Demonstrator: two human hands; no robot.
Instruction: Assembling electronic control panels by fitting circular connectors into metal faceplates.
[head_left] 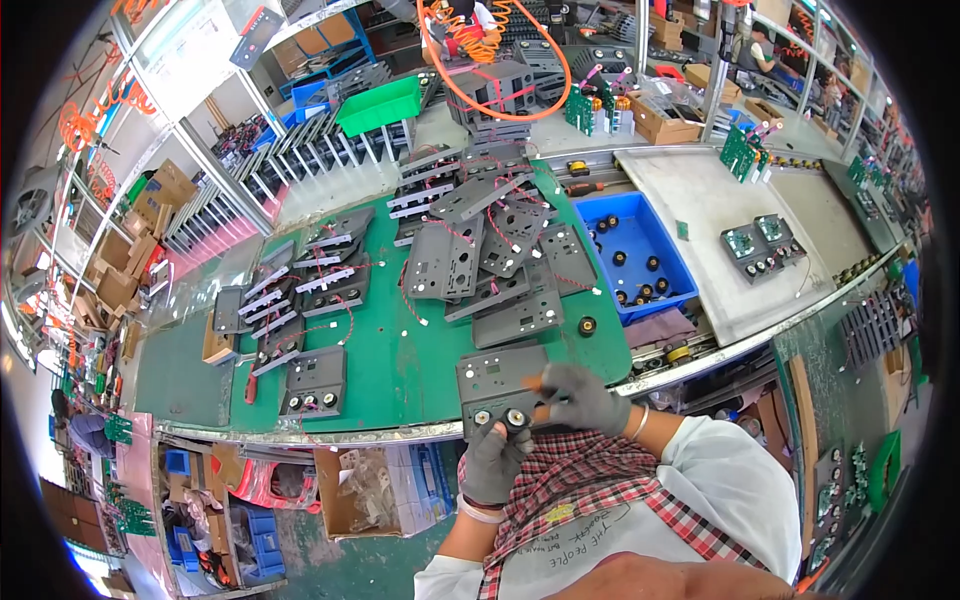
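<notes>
A dark grey metal panel (492, 372) with cut-outs lies at the table's near edge, right in front of me. Two round black knobs (516, 418) with pale centres show at its near side. My left hand (494, 466), in a grey glove with bare fingertips, is closed around the right-hand knob from below. Whether that knob sits on the panel or only in the fingers, I cannot tell. My right hand (580, 400), gloved alike, reaches over the panel's right side. Its thumb and forefinger are apart, with nothing visible between them.
Stacked grey panels (445, 258) with red wires cover the middle of the green table (390, 390). A blue bin (640, 235) holds several black knobs, and a loose knob (587, 326) lies nearby. Another panel with knobs (313, 382) and a red-handled screwdriver (251, 388) lie left.
</notes>
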